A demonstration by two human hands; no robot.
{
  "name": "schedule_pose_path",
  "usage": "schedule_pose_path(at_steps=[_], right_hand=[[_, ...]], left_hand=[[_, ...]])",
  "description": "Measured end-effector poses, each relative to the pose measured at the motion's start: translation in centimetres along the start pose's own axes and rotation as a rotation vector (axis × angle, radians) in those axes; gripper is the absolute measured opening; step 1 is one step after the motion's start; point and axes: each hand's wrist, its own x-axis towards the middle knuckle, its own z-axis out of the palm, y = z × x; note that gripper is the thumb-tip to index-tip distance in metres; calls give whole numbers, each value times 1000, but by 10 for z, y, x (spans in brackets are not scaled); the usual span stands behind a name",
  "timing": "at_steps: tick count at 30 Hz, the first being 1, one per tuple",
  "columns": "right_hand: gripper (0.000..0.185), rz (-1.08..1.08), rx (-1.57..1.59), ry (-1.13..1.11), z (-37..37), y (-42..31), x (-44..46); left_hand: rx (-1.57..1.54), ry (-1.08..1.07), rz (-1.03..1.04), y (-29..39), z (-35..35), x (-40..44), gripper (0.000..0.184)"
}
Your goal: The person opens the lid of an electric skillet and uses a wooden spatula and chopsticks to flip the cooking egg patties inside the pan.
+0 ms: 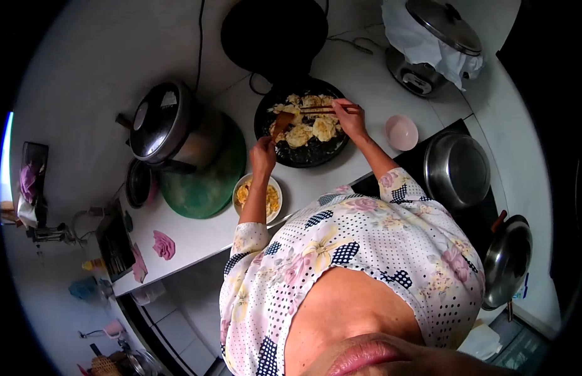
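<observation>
Egg pieces [298, 135] lie cooking in a round black electric pan [316, 156] whose lid [273, 37] stands raised behind it. My left hand [262, 156] is closed around a wooden spatula [281, 124], its blade among the eggs at the pan's left side. Chopsticks [322, 109] are gripped in my right hand [349, 119] over the pan's right edge, their tips reaching across the eggs. Just below my left hand, partly behind my forearm, is a white bowl [279, 191] with yellow egg pieces in it.
A large pot [197, 135] stands on a green round board [197, 194] at left. To the right are a pink bowl [401, 132], a metal basin [457, 169] and a wok [509, 263]. A cooker [410, 75] sits at back right. Pink cloths [164, 245] lie on the left counter.
</observation>
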Motion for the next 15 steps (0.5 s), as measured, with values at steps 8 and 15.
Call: schedule_pose_path(at_steps=[8, 15], right_hand=[[21, -7, -72, -78, 4, -7, 10], [22, -84, -227, -75, 31, -28, 31]], left_hand=[[-16, 61, -1, -7, -6, -11, 21], [96, 166, -42, -2, -15, 4, 22]])
